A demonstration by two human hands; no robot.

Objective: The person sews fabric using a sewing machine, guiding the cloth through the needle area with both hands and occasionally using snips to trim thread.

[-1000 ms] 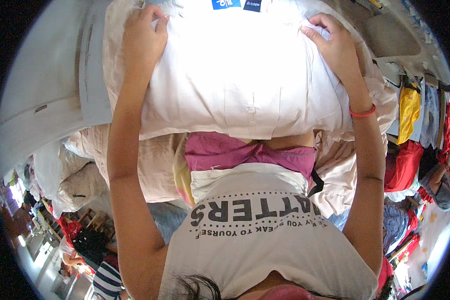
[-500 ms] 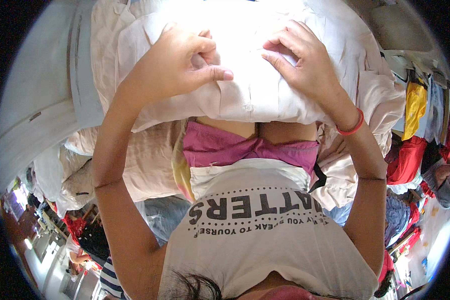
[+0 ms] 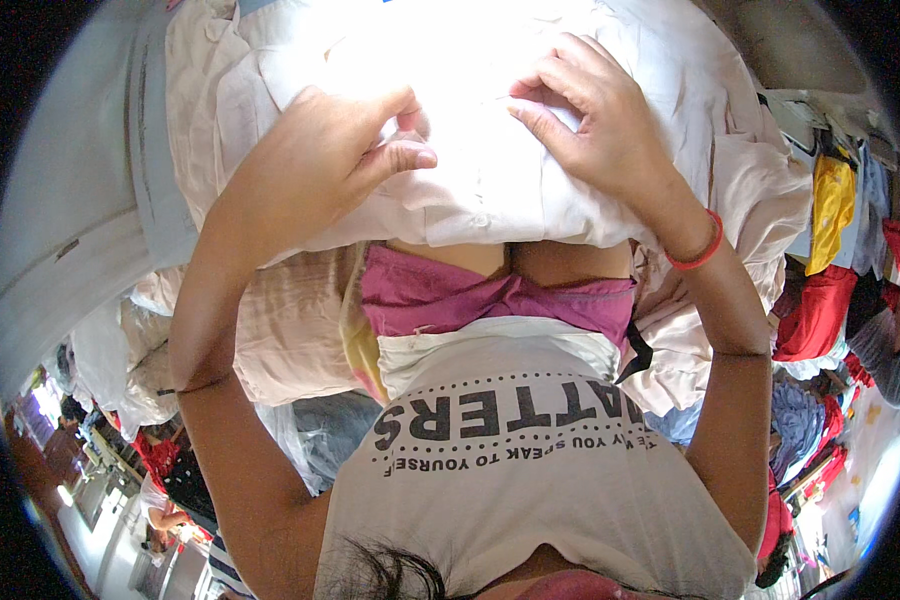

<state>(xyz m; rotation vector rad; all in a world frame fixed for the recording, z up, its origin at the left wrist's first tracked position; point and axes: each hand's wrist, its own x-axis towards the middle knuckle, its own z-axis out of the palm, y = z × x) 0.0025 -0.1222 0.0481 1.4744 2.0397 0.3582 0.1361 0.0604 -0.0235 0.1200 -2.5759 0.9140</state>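
Pale, creased cloth lies spread over my lap and the surface in front, its middle washed out by glare. Over its left part, my left hand is closed, fingers curled under and thumb bent toward them. Whatever the fingers hold, if anything, is hidden. To the right, my right hand pinches thumb and forefinger together above the cloth. A thin needle-like thing sticks out faintly from that pinch toward the left hand, too small to make out surely.
More pale cloth is bunched beside my left thigh. Yellow and red garments hang at the right. A pale panel stands at the left. Another person's arm shows far off at lower left.
My left hand has shifted a little left and down, its thumb and forefinger drawing closer. My right hand has moved slightly left, still pinching. The cloth has shifted slightly left.
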